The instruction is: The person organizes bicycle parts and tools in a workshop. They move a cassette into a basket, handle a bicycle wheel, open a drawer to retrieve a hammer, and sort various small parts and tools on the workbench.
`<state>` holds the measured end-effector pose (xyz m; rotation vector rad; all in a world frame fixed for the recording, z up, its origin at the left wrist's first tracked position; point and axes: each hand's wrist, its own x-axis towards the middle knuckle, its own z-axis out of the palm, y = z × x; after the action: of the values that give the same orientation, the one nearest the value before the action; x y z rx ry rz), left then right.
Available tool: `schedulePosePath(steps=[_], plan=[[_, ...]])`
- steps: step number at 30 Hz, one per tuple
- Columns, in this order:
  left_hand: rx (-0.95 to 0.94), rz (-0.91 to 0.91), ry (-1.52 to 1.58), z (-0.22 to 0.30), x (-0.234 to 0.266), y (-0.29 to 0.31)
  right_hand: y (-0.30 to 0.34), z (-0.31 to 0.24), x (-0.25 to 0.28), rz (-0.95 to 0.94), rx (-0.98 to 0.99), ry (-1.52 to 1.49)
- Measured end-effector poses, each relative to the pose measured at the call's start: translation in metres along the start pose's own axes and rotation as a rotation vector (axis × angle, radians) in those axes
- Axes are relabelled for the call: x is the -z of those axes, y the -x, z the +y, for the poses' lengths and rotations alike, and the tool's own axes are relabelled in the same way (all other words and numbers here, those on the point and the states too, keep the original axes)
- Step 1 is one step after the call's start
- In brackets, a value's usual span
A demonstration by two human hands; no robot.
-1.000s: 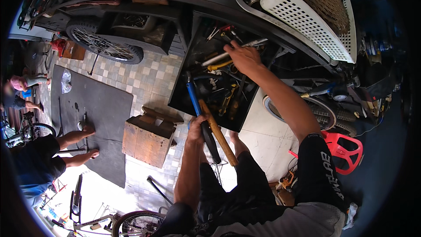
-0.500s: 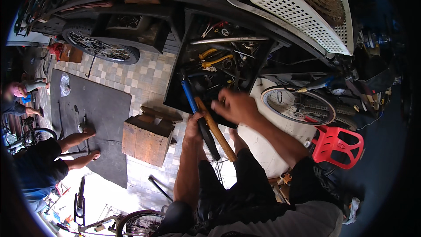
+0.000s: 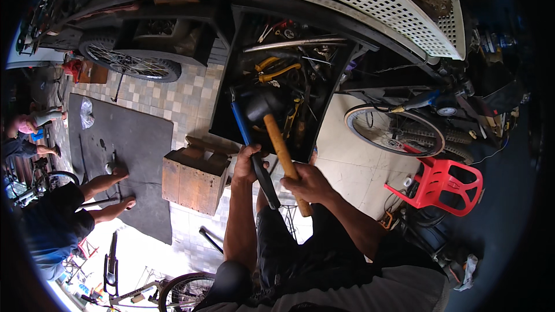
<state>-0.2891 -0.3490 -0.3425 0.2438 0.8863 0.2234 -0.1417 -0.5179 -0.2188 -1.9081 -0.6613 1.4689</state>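
My left hand (image 3: 247, 164) is closed round a long tool with a blue shaft and black handle (image 3: 240, 122), whose far end lies over the open drawer (image 3: 217, 117); its exact kind I cannot make out. My right hand (image 3: 312, 185) grips the wooden handle of a rubber mallet (image 3: 278, 141) low down, near its end. The mallet's black head sits over the drawer, just right of the blue shaft. In the drawer lie yellow-handled tools (image 3: 280, 73), a long metal bar (image 3: 295, 44) and several smaller tools.
A wooden box (image 3: 193, 182) stands left of my legs, beside a dark mat (image 3: 133, 138) where another person's hands work. To the right are a bicycle wheel (image 3: 352, 121) and a red plastic chair (image 3: 445, 188). A white basket (image 3: 387, 6) sits above the drawer.
My right hand has come down and closed on the mallet's handle; before, its fingers were off it. The mallet's head now shows clearly. My left hand has kept its tool.
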Motion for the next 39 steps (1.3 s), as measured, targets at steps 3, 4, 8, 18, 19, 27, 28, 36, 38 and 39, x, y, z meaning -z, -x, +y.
schedulePosePath(steps=[3, 4, 8, 18, 19, 27, 28, 36, 38, 39], plan=[[0.067, -0.013, 0.069, -0.006, 0.006, -0.008, 0.0, -0.005, 0.015, 0.131, 0.009, -0.126], [0.069, 0.028, 0.058, -0.007, 0.0, -0.009, -0.011, -0.009, 0.028, 0.172, 0.061, -0.105], [0.062, 0.07, 0.067, -0.005, -0.009, -0.007, -0.079, -0.051, 0.089, 0.287, 0.126, 0.192], [0.029, 0.124, 0.099, -0.008, -0.02, -0.008, -0.114, -0.067, 0.1, 0.861, 0.327, 0.733], [0.008, 0.124, 0.085, -0.007, -0.024, -0.008, -0.099, -0.066, 0.088, 0.753, 0.244, 0.722], [-0.026, -0.023, 0.017, 0.003, -0.046, 0.005, -0.025, -0.009, -0.043, 0.043, 0.076, 0.389], [-0.028, -0.038, 0.022, 0.003, -0.045, 0.008, -0.026, -0.006, -0.045, 0.059, 0.087, 0.349], [-0.021, -0.183, -0.026, -0.002, -0.004, 0.0, 0.006, -0.033, -0.021, 0.08, 0.159, 0.106], [-0.065, -0.05, -0.113, -0.002, -0.015, 0.006, 0.009, -0.038, -0.023, 0.164, 0.227, 0.027], [-0.075, -0.06, -0.12, -0.001, -0.015, 0.006, 0.003, -0.044, -0.024, 0.209, 0.256, -0.003]])
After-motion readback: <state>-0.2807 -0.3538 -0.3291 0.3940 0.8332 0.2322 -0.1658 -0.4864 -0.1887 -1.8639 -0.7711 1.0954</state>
